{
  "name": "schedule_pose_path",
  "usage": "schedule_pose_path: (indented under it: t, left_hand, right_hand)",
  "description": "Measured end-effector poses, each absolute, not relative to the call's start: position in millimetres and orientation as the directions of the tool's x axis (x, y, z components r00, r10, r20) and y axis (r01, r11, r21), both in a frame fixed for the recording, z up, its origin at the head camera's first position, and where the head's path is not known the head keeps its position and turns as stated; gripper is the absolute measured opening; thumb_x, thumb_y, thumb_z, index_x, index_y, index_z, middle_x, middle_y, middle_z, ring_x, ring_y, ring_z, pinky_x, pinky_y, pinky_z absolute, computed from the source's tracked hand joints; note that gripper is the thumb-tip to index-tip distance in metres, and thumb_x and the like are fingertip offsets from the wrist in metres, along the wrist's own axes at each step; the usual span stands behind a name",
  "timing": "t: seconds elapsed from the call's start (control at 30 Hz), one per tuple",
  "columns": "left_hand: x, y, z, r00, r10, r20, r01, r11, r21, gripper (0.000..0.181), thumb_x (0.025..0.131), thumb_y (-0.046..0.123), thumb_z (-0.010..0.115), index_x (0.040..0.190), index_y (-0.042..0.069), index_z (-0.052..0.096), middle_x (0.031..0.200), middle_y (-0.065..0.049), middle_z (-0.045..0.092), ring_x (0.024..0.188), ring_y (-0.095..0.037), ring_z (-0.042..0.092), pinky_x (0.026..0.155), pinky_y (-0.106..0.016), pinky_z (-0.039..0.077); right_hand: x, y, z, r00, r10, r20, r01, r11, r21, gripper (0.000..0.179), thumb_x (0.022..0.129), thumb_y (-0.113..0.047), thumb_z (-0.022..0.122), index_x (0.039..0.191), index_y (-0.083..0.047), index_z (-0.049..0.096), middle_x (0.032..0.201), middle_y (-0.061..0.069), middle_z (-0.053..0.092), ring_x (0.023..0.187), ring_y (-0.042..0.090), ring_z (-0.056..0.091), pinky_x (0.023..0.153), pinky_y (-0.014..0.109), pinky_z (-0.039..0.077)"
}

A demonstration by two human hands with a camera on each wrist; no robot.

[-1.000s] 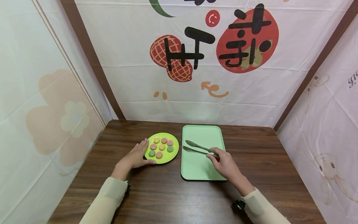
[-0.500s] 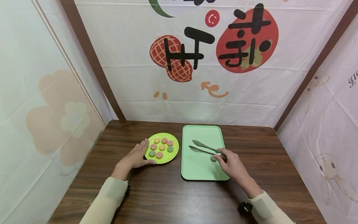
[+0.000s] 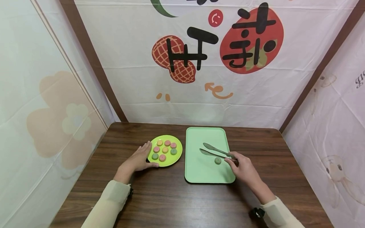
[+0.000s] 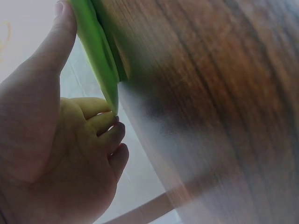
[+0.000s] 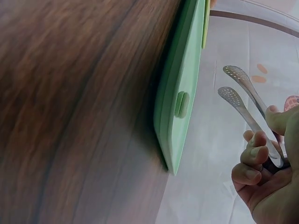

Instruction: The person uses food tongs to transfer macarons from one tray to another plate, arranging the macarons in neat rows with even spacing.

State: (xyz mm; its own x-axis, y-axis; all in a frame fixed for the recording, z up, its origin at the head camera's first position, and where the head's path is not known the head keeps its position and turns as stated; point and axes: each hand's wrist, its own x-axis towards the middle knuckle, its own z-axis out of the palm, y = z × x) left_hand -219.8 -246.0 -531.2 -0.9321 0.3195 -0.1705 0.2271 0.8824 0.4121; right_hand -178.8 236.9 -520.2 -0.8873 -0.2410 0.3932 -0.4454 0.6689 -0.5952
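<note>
My right hand [image 3: 244,167] grips metal food tongs [image 3: 216,151]; their perforated tips stand apart with nothing between them, above the pale green tray [image 3: 196,172]. On the tray, beneath the tongs, lies one green macaron [image 3: 218,161], seen edge-on in the right wrist view [image 5: 181,104]. To the left, my left hand [image 3: 138,158] rests against the near left rim of a lime green plate [image 3: 171,162], thumb and fingers spread along its edge. Several pink, yellow and green macarons sit on that plate, among them a pink macaron [image 3: 162,157] and a yellow macaron [image 3: 165,150].
Plate and tray stand side by side with a narrow gap on a dark wooden table [image 3: 171,199]. Printed white cloth [image 3: 137,82] hangs behind the table's back edge and along both sides.
The right hand has moved right with the tongs, their tips shifting toward the tray's right side. The green macaron on the tray has come into sight. Left hand and plate have stayed still.
</note>
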Motion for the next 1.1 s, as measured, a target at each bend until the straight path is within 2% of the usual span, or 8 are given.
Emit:
schedule_pose_path:
  t: [0.2,0.4,0.7,0.8,0.93,1.1]
  left_hand:
    - [-221,-246,-532,-0.932,0.318,-0.171,0.228,0.885,0.406,0.125,0.091,0.066,0.077,0.168,-0.010,0.012,0.175,-0.031,0.009,0.164,-0.045,0.012,0.134,-0.057,0.011]
    - [-221,-246,-532,-0.932,0.317,-0.176,0.226,0.888,0.401,0.126,0.091,0.066,0.076,0.168,-0.009,0.012,0.176,-0.030,0.009,0.164,-0.045,0.012,0.134,-0.057,0.011]
    - [-221,-246,-533,-0.932,0.317,-0.174,0.227,0.888,0.399,0.126,0.091,0.066,0.076,0.168,-0.010,0.012,0.175,-0.031,0.009,0.164,-0.045,0.012,0.134,-0.058,0.011]
    - [-221,-246,-533,-0.932,0.318,-0.172,0.229,0.887,0.400,0.126,0.091,0.066,0.077,0.168,-0.010,0.012,0.175,-0.031,0.010,0.164,-0.045,0.012,0.134,-0.057,0.011]
    - [-222,-246,-533,-0.931,0.321,-0.172,0.232,0.887,0.400,0.126,0.091,0.066,0.077,0.167,-0.010,0.012,0.175,-0.031,0.010,0.164,-0.045,0.012,0.134,-0.057,0.011]
    - [-222,-246,-532,-0.929,0.321,-0.183,0.227,0.887,0.403,0.126,0.091,0.067,0.076,0.168,-0.009,0.012,0.176,-0.030,0.009,0.164,-0.045,0.012,0.134,-0.057,0.011]
  right_hand:
    - [-176,246,-522,-0.881,-0.235,0.410,-0.450,0.683,-0.575,0.025,0.100,-0.014,0.079,0.120,0.000,0.075,0.096,0.006,0.077,0.074,0.005,0.062,0.062,0.028,0.056]
    - [-173,255,-524,-0.878,-0.235,0.417,-0.452,0.694,-0.560,0.025,0.099,-0.011,0.080,0.119,0.002,0.074,0.097,0.007,0.077,0.076,0.008,0.064,0.063,0.029,0.057]
    - [-165,267,-525,-0.906,-0.227,0.357,-0.403,0.721,-0.564,0.025,0.100,-0.011,0.079,0.120,0.003,0.073,0.090,0.003,0.072,0.070,0.005,0.056,0.058,0.026,0.050]
    - [-163,272,-527,-0.904,-0.237,0.355,-0.410,0.713,-0.569,0.021,0.100,-0.010,0.078,0.117,0.001,0.073,0.079,-0.004,0.062,0.065,0.003,0.049,0.054,0.025,0.045]
    - [-161,278,-528,-0.906,-0.233,0.353,-0.406,0.713,-0.572,0.018,0.100,-0.010,0.078,0.115,-0.001,0.073,0.074,-0.007,0.055,0.061,0.002,0.043,0.051,0.024,0.040]
    - [-159,282,-532,-0.901,-0.220,0.373,-0.404,0.736,-0.544,0.019,0.098,-0.010,0.081,0.113,0.000,0.074,0.075,-0.006,0.059,0.063,0.003,0.045,0.053,0.024,0.041]
